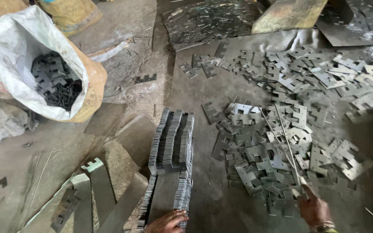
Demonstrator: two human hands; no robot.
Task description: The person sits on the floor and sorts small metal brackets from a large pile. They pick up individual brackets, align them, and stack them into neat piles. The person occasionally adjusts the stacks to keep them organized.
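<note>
My left hand (167, 221) rests at the bottom edge on the near end of a long upright stack of notched grey metal plates (172, 142), fingers pressed against the plates. My right hand (313, 210) is closed on two thin metal rods (284, 139) that reach up and left over a loose heap of the same stamped plates (273, 151) spread on the floor. The rod tips lie among the plates near the middle of the heap.
An open white sack (26, 51) holding dark plates sits at the upper left. More loose plates (320, 73) are scattered at the upper right, beside a block (288, 15). Flat metal strips (100, 190) lie at the lower left on the dusty floor.
</note>
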